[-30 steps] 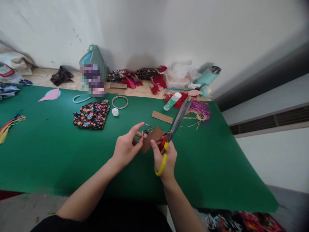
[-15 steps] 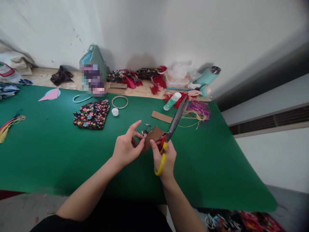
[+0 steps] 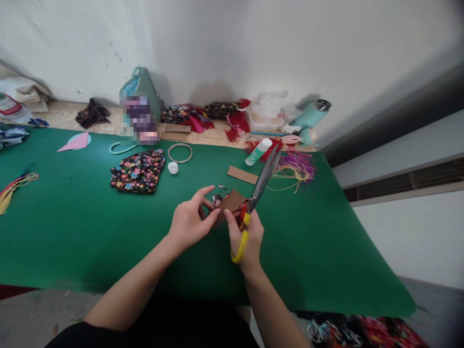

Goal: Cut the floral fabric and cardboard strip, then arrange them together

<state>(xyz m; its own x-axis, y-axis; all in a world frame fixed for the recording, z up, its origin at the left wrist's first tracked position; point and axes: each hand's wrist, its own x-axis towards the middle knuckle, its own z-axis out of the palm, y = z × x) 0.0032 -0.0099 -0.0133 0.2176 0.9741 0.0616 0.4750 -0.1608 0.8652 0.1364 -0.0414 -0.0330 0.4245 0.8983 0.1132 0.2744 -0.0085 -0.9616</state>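
1. The left hand (image 3: 188, 223) pinched the near-left edge of a small brown cardboard piece (image 3: 229, 203) between thumb and fingers, with the index finger stretched out above it.
2. The cardboard piece was held just above the green table cover (image 3: 72, 232), between the two hands, tilted up to the right.
3. The right hand (image 3: 244, 239) was closed through the yellow and red handles of a pair of scissors (image 3: 255, 198); its thumb also touched the cardboard.
4. The scissor blades pointed up and away to the right, and appeared nearly closed, though blur made this hard to judge.
5. Small dark scraps (image 3: 218, 195) lay on the cover just beyond the cardboard.
6. A longer cardboard strip (image 3: 243, 175) lay flat further back, near a glue stick (image 3: 258, 152) and a tangle of purple and yellow threads (image 3: 297, 166).
7. To the left lay a floral fabric piece (image 3: 138, 171), a white cap (image 3: 173, 167) just beside it, and a metal ring (image 3: 180, 152) behind.
8. A teal bag (image 3: 139, 104) and a teal bottle (image 3: 311, 116) stood near the wall.
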